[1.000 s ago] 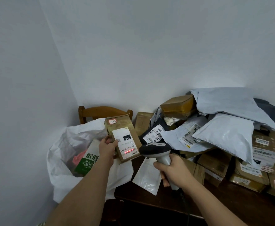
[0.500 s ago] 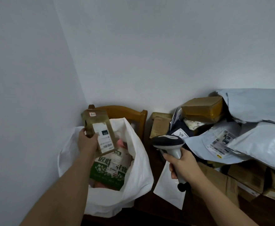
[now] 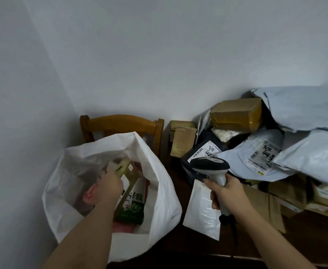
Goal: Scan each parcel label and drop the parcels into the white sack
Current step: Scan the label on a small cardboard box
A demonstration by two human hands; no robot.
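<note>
inside the white sack in the head view, the left hand held the brown parcel, fingers clamped on it; the right hand gripped the scanner. best to release it low, flat onto the green packet, then reach for the bench pile.
</note>
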